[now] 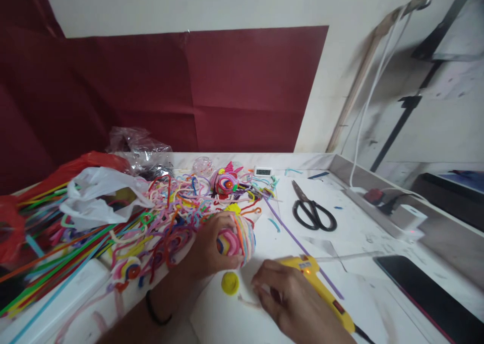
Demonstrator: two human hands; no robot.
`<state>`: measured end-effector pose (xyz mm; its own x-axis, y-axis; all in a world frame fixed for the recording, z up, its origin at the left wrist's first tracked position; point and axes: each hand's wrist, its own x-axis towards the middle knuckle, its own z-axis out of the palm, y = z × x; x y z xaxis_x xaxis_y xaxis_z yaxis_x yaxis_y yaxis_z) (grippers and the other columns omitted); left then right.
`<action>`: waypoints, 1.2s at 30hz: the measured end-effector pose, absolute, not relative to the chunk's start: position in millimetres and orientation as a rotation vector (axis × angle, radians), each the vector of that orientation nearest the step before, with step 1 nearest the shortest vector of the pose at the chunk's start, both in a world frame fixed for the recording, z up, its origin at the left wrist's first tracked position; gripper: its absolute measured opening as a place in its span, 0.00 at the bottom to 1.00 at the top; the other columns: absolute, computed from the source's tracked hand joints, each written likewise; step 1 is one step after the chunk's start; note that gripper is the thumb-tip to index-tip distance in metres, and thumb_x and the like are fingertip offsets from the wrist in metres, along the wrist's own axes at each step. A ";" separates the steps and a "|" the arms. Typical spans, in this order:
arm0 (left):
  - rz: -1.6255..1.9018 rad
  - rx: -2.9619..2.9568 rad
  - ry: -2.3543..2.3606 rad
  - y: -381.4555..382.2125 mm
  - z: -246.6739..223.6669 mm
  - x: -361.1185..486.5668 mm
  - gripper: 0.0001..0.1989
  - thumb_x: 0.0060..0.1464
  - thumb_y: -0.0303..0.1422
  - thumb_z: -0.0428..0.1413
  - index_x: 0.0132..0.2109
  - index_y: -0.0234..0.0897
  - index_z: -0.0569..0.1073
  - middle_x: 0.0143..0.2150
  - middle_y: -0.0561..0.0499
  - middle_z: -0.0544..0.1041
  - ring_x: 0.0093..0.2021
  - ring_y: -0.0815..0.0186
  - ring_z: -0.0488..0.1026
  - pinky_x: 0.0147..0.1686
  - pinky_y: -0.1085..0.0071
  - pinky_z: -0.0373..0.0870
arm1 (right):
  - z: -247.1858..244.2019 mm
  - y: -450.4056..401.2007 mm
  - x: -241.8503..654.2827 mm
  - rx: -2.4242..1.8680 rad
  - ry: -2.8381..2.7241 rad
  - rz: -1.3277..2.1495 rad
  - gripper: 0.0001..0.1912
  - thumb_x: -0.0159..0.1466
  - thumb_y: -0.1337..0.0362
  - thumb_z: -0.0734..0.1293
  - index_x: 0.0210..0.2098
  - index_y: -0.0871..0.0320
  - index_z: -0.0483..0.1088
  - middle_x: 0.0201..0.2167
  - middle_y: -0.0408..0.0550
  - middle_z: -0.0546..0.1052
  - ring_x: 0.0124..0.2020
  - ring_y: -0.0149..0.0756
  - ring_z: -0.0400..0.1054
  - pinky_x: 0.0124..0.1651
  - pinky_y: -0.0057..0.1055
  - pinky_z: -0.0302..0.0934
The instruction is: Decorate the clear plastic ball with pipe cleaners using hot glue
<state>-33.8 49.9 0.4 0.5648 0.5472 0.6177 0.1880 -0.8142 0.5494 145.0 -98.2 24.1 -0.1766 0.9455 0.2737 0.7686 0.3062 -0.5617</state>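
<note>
My left hand (212, 246) is wrapped round a ball covered in coloured pipe cleaners (245, 238), with pink, yellow, blue and white coils showing. A coiled yellow disc (230, 283) lies on the white surface just below it. My right hand (285, 293) is curled, thumb and fingers drawn together; what they hold, if anything, is hidden. A thin pinkish strip (249, 302) lies by its fingertips. Behind that hand lies a yellow hot glue gun (321, 286) with a lit orange light. Past the ball sits a decorated pipe-cleaner ball with pink fins (227, 179).
Pipe cleaners (162, 208) heap on the left beside a white plastic bag (106, 195). Black-handled scissors (313, 210) lie beyond the glue gun, a purple pipe cleaner (291, 235) between them. A phone (427, 293) and a power strip (397, 223) are on the right.
</note>
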 end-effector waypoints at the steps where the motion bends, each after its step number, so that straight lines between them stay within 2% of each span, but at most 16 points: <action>1: 1.139 2.373 0.597 49.6 1.4 -33.7 0.32 0.34 0.28 0.68 0.49 0.44 0.65 0.56 0.43 0.73 0.59 0.49 0.71 0.58 0.52 0.67 | 25.3 -95.8 144.6 -1.495 -1.918 0.382 0.10 0.65 0.71 0.62 0.29 0.54 0.71 0.28 0.43 0.77 0.27 0.34 0.72 0.29 0.27 0.60; 6: 1.124 2.387 0.599 47.5 5.4 -31.7 0.31 0.35 0.27 0.67 0.48 0.44 0.65 0.53 0.45 0.75 0.58 0.50 0.71 0.57 0.53 0.68 | 26.3 -81.1 139.8 -1.452 -1.623 0.315 0.09 0.67 0.62 0.63 0.31 0.55 0.71 0.26 0.43 0.76 0.23 0.33 0.67 0.25 0.27 0.58; 10: 1.171 2.418 0.580 44.1 7.4 -30.8 0.29 0.36 0.27 0.65 0.47 0.44 0.66 0.53 0.44 0.74 0.56 0.50 0.72 0.55 0.53 0.70 | 22.4 -70.5 135.3 -1.448 -1.637 0.300 0.08 0.66 0.62 0.65 0.30 0.56 0.70 0.26 0.44 0.76 0.26 0.35 0.70 0.29 0.28 0.60; 15: 1.208 2.472 0.543 41.0 9.8 -32.7 0.29 0.37 0.25 0.64 0.48 0.43 0.65 0.53 0.44 0.73 0.56 0.48 0.72 0.55 0.53 0.70 | 20.1 -64.2 134.1 -1.484 -1.643 0.306 0.08 0.65 0.63 0.65 0.30 0.56 0.71 0.26 0.43 0.77 0.25 0.35 0.70 0.28 0.28 0.56; 23: 1.193 2.451 0.555 45.8 0.6 -33.0 0.33 0.34 0.24 0.67 0.49 0.44 0.65 0.56 0.42 0.71 0.58 0.49 0.71 0.56 0.52 0.68 | 25.0 -59.7 135.1 -1.583 -1.665 0.390 0.09 0.65 0.62 0.65 0.29 0.56 0.71 0.25 0.43 0.77 0.27 0.36 0.71 0.30 0.29 0.57; 28: 1.186 2.404 0.545 44.0 1.4 -32.1 0.34 0.31 0.21 0.65 0.48 0.45 0.65 0.56 0.45 0.70 0.57 0.51 0.71 0.55 0.54 0.68 | 26.4 -57.8 133.4 -1.624 -1.668 0.386 0.07 0.63 0.67 0.65 0.28 0.55 0.69 0.25 0.43 0.76 0.28 0.37 0.71 0.32 0.30 0.58; 33: 1.212 2.417 0.573 41.2 6.6 -31.2 0.33 0.32 0.20 0.63 0.48 0.45 0.65 0.55 0.45 0.71 0.56 0.52 0.72 0.54 0.54 0.69 | 22.5 -55.3 132.2 -1.558 -1.609 0.251 0.02 0.61 0.68 0.67 0.32 0.55 0.70 0.32 0.46 0.76 0.35 0.41 0.72 0.36 0.33 0.62; 36: 1.226 2.421 0.562 41.4 6.8 -31.2 0.33 0.31 0.20 0.64 0.48 0.44 0.65 0.54 0.45 0.72 0.56 0.51 0.72 0.54 0.54 0.69 | 18.0 -53.3 133.2 -1.485 -1.559 0.211 0.04 0.60 0.67 0.68 0.36 0.54 0.70 0.36 0.49 0.75 0.40 0.44 0.72 0.39 0.36 0.66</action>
